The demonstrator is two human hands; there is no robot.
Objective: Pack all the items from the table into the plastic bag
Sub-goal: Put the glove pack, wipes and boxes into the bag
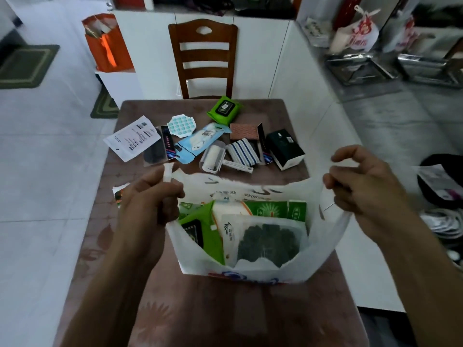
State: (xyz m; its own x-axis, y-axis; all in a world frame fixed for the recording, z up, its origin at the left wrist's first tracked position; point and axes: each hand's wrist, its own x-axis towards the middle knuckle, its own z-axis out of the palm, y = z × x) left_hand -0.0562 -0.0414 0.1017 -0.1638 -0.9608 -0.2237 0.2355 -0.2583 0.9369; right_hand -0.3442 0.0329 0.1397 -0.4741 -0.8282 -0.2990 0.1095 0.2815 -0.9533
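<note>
White floor tiles fill the left of the frame, with an orange paper bag (108, 43) in the upper left. At centre left a white printed pouch (132, 138) lies at the table's (200, 309) edge, and beside it a dark packet (157, 149). Lower down, the left hand (147, 206) is clamped on the left handle of the plastic bag (323, 249) — fingers curled round the twisted strip. The bag stands open at lower centre on the brown table, its mouth stretched wide; inside show a green wipes pack (203, 234), green-and-white packets and a clear pouch with something dark (269, 242). Above it, at mid-frame, more items lie loose on the table: a teal bubble pad (181, 125), a blue packet (200, 142), a second green pack (224, 108), a striped cloth (243, 152), a black box (285, 147). A wooden chair (203, 58) stands at the top centre. On the right, the right hand (360, 182) pinches the bag's other handle — thumb and fingers closed on the thin film, pulling it outward.
</note>
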